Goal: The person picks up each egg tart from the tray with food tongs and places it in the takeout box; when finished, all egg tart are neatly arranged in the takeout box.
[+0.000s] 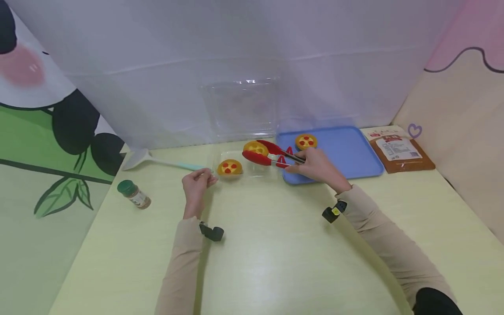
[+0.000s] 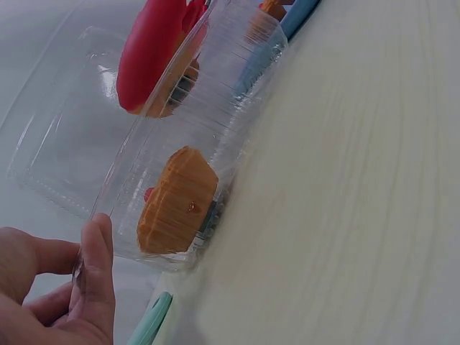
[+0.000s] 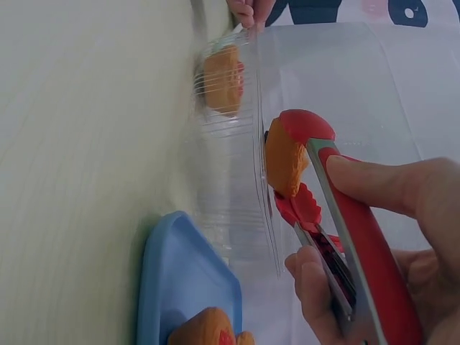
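My left hand pinches the near left rim of a clear plastic box, whose clear lid stands raised behind it. One tart with red spots sits in the left part of the box. My right hand grips tongs with red tips. Between the tips is another tart, held above the right part of the box. A third tart lies on the blue tray, near its far left corner.
A spatula with a pale green handle lies to the left, its end near my left hand. Closer in stands a tilted-looking spice jar with a green cap. Right of the tray lies a brown packet. A white curtain hangs along the back edge.
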Demonstrator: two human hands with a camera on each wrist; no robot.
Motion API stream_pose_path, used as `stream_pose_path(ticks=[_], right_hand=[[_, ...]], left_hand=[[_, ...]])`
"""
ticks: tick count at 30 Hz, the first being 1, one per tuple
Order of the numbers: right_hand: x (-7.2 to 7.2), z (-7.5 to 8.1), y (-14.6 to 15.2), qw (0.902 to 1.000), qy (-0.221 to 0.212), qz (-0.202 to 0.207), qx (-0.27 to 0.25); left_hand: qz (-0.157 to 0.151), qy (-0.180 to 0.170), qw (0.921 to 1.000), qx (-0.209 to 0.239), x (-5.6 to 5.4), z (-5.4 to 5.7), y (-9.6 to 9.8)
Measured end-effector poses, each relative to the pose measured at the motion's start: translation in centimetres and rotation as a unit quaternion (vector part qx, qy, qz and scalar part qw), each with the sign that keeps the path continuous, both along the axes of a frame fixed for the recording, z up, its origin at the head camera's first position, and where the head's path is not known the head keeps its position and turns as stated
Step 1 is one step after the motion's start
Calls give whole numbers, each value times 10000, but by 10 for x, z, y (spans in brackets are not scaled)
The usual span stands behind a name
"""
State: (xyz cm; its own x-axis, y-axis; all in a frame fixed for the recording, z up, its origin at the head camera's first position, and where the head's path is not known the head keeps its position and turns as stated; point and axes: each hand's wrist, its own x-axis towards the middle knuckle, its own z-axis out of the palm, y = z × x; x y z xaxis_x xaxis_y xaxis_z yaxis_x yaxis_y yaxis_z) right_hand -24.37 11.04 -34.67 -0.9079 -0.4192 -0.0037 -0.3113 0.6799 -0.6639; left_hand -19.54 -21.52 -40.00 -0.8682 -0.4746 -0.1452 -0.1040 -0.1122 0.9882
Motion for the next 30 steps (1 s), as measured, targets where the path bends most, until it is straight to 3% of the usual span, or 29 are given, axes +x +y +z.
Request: stream_pose_path(ticks=[9,16,30], right_hand=[[-13,2,-28,9998,-174,129,20],[-15,2,-47,9993,143,-46,348],[-15,-3,-71,9917,721,-297,1027]], left_hand=[[-104,-13,9999,68,0,0,0],[-130,-182,9997,-55,1,3,2],[-124,-91,9999,-64,3,2,-1]])
